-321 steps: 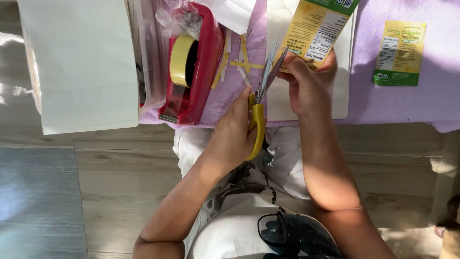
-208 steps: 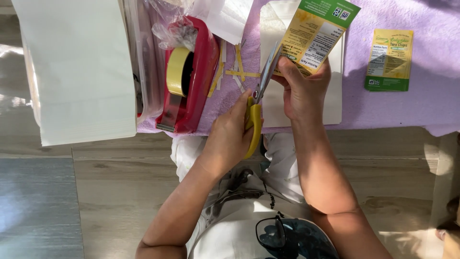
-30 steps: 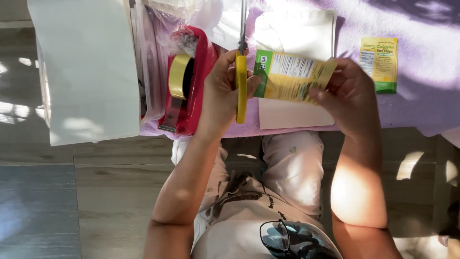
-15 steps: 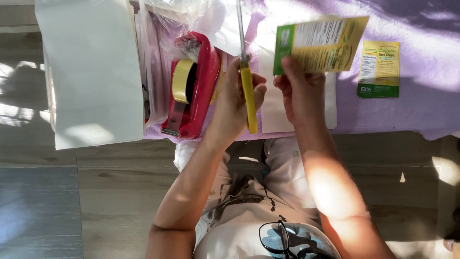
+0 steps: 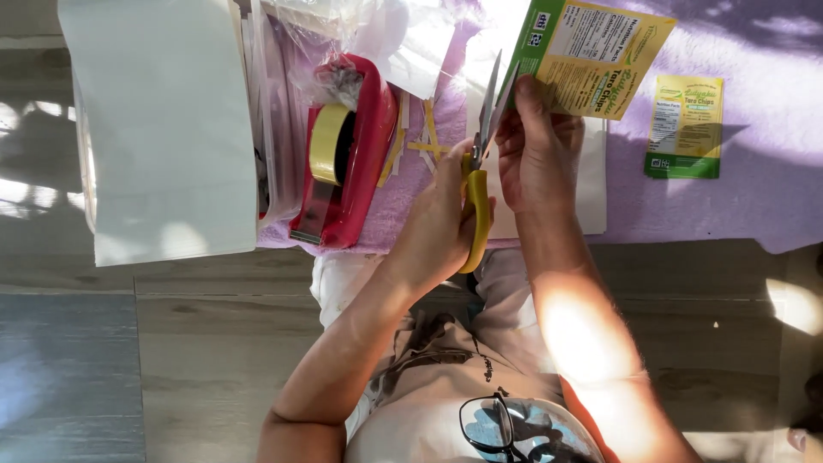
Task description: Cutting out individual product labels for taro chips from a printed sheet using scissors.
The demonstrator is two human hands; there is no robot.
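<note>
My left hand (image 5: pixel 439 221) grips yellow-handled scissors (image 5: pixel 476 210), blades pointing away from me and slightly apart. The blades meet the lower left edge of a yellow and green snack packet (image 5: pixel 600 53), which my right hand (image 5: pixel 538 150) holds up by its lower left corner, printed back facing me. Both hands hover over a white sheet (image 5: pixel 593 193) on a purple cloth (image 5: pixel 754 201). A smaller yellow and green packet piece (image 5: pixel 686 124) lies flat on the cloth to the right.
A red tape dispenser (image 5: pixel 356 154) with a yellow roll sits left of my hands, thin yellow strips (image 5: pixel 429 141) beside it. A large white sheet (image 5: pixel 163 120) covers a clear bin at far left. Crumpled clear plastic (image 5: pixel 334 30) lies behind. Wooden floor below.
The packet went from lying sideways between both hands to upright in my right hand alone. The scissors swung from pointing straight up, apart from it, onto its left edge.
</note>
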